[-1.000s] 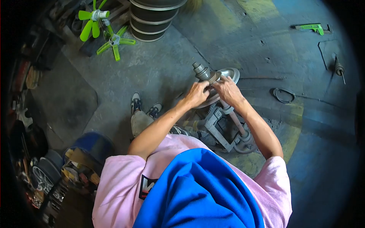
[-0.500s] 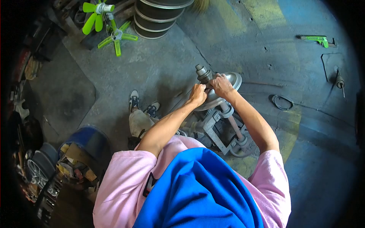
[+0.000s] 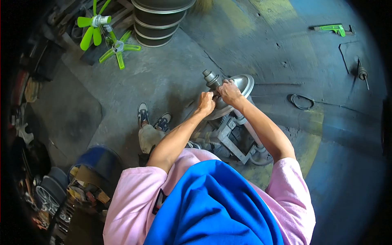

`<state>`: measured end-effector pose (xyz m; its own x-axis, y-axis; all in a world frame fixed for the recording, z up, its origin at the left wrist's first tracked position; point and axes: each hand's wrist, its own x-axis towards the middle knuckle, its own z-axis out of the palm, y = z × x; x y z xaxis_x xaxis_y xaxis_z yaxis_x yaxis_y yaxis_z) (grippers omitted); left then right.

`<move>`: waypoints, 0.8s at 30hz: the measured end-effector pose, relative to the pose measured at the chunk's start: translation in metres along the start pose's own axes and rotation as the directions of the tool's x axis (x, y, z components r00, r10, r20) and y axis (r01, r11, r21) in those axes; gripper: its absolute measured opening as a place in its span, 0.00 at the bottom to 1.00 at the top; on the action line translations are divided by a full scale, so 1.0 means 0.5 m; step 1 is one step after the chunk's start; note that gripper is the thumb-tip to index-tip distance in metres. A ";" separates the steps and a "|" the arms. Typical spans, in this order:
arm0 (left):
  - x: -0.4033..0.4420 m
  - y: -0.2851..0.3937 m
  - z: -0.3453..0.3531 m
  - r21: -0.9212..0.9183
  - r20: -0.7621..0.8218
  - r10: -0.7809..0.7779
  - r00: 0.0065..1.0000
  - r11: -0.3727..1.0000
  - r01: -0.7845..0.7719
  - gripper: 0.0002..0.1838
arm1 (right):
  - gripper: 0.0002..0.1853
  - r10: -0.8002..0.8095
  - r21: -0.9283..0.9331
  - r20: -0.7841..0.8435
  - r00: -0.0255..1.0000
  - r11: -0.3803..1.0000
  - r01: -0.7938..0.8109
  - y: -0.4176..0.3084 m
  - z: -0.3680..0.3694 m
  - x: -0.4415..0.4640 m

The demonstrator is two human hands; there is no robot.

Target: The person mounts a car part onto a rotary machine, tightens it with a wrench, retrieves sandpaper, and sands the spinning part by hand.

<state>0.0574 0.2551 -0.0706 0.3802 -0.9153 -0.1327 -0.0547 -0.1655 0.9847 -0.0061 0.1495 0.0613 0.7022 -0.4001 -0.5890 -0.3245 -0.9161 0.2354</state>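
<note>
A silvery round wheel rim [image 3: 244,83] is mounted on a metal stand [image 3: 234,141], with a stepped metal shaft fitting [image 3: 211,78] sticking out of its centre. Close to that fitting, my right hand [image 3: 230,93] lies across the rim's face, its fingers curled down at the hub. My left hand [image 3: 206,104] is closed in a fist just left of it, at the rim's near side. The two hands almost meet. Whatever the fingers grip is hidden behind the knuckles.
Several stacked rims [image 3: 159,24] stand beyond a green fan [image 3: 97,24]. A blue drum [image 3: 96,159] holding scraps is at lower left. On the right are a green tool [image 3: 334,29], a coiled cable [image 3: 302,102] and a spindle-like metal tool [image 3: 362,74].
The camera view has turned slightly, shifting the surroundings. Both hands stay at the hub, with only a small leftward shift in the picture.
</note>
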 end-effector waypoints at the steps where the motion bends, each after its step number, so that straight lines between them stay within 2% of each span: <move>1: -0.002 0.009 -0.007 0.002 0.004 0.001 1.000 1.000 -0.001 0.04 | 0.11 -0.005 -0.019 -0.003 1.000 1.000 0.005 -0.002 -0.002 -0.001; 5: -0.007 0.033 -0.023 -0.191 0.026 -0.039 0.999 0.981 0.043 0.08 | 0.11 0.023 -0.002 -0.016 1.000 1.000 -0.023 -0.010 -0.006 -0.002; 7: 0.003 -0.008 -0.001 -0.014 -0.018 0.144 0.989 0.989 -0.145 0.10 | 0.11 0.028 -0.019 -0.040 0.999 0.999 -0.029 -0.015 -0.003 0.000; 10: -0.001 -0.006 -0.007 0.047 -0.027 0.169 0.985 0.985 -0.168 0.11 | 0.09 0.035 0.077 -0.084 0.996 0.997 -0.029 -0.013 0.002 -0.001; 17: 0.003 -0.015 -0.003 -0.071 -0.053 0.181 0.982 0.980 -0.185 0.12 | 0.09 0.025 0.075 -0.100 0.995 0.997 -0.017 -0.016 0.000 -0.006; 20: 0.006 -0.035 0.005 -0.035 -0.039 0.218 0.975 0.975 -0.219 0.13 | 0.10 0.048 -0.025 -0.059 0.997 0.998 -0.050 -0.021 0.008 -0.005; 23: 0.013 -0.076 0.033 -0.128 -0.037 0.155 0.987 0.979 -0.159 0.10 | 0.10 0.043 -0.019 -0.073 0.996 0.999 -0.045 -0.026 0.004 -0.009; 24: 0.020 -0.081 0.040 -0.243 -0.053 0.135 0.989 0.959 -0.144 0.09 | 0.10 0.041 -0.016 -0.078 0.996 0.999 -0.042 -0.027 0.000 -0.011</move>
<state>0.0449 0.2455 -0.1139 0.4179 -0.9085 0.0079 0.1166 0.0623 0.9912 -0.0056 0.1641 0.0613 0.7355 -0.4379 -0.5170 -0.3437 -0.8987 0.2723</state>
